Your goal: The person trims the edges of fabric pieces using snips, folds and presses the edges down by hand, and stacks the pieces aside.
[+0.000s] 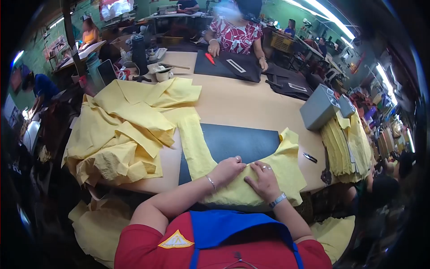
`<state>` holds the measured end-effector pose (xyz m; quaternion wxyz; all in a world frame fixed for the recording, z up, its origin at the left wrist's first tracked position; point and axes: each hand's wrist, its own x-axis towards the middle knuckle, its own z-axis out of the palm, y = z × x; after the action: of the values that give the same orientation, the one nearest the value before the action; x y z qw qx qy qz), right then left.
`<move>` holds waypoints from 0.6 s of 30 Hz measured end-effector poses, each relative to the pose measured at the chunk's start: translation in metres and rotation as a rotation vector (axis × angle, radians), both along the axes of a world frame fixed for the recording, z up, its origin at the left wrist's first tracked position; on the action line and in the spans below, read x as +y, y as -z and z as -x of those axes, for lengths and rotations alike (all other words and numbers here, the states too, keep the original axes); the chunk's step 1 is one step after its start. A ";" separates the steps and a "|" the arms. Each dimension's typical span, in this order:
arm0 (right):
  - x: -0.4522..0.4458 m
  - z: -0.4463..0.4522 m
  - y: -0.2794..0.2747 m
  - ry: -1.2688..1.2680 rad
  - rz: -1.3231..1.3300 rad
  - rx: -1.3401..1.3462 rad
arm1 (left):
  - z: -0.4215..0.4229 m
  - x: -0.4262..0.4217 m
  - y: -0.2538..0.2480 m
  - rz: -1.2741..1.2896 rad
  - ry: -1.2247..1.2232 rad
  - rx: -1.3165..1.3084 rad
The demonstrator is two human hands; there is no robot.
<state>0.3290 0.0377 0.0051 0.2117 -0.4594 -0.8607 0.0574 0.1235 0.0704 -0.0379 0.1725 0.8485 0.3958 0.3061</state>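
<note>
A yellow fabric piece (242, 190) with a curved cut-out lies across a dark cutting mat (239, 139) in front of me. My left hand (230, 169) is closed, its fingertips pinching the fabric along the curved edge. Close beside it, my right hand (264, 180) has its fingers bent on the same edge, gripping the cloth with the thumb lower down. The fingertips of both hands nearly meet. Whatever lies under the fingers is hidden.
A heap of yellow fabric (121, 130) covers the table's left side. Stacked yellow pieces (347, 143) hang at the right edge by a grey metal box (319, 107). A small dark tool (310, 158) lies nearby. Across the table, a person (235, 36) handles dark fabric (237, 67).
</note>
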 end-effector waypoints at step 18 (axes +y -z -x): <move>0.005 -0.008 0.004 0.114 -0.057 -0.203 | 0.046 -0.022 -0.014 -0.152 -0.045 0.150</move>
<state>0.3369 0.0428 0.0015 0.1396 -0.5049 -0.8514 -0.0262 0.0773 0.0488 -0.0235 0.0705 0.8705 0.4022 0.2747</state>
